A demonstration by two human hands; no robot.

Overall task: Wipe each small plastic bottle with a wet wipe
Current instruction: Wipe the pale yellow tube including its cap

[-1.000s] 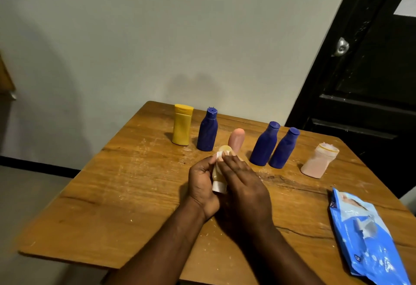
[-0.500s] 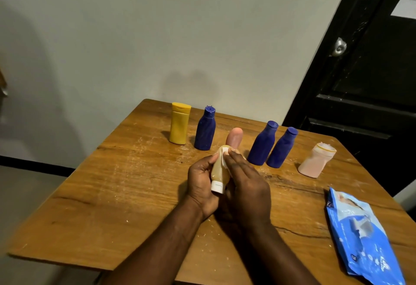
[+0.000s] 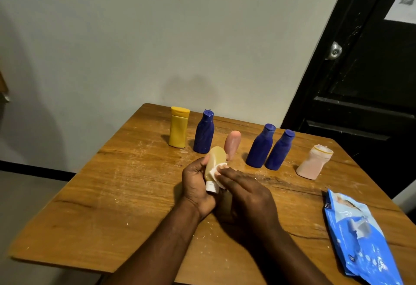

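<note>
My left hand (image 3: 194, 189) grips a small tan bottle (image 3: 216, 159) over the middle of the table, its white cap pointing down toward me. Against the bottle's side my right hand (image 3: 245, 197) presses a folded white wet wipe (image 3: 217, 173) with its fingers. Behind them stands a row of bottles: a yellow bottle (image 3: 178, 130), a blue bottle (image 3: 204, 132), a pink bottle (image 3: 233, 145), two more blue bottles (image 3: 261, 146) (image 3: 279, 150), and a pale pink bottle (image 3: 314, 162) at the right end.
A blue wet wipe pack (image 3: 360, 237) lies at the right front of the wooden table (image 3: 112, 194). A grey wall stands behind the table and a black door (image 3: 364, 71) to the right.
My right hand has slid the wipe down from the bottle's top toward its lower body, uncovering the tan upper part. The bottle stays in my left hand.
</note>
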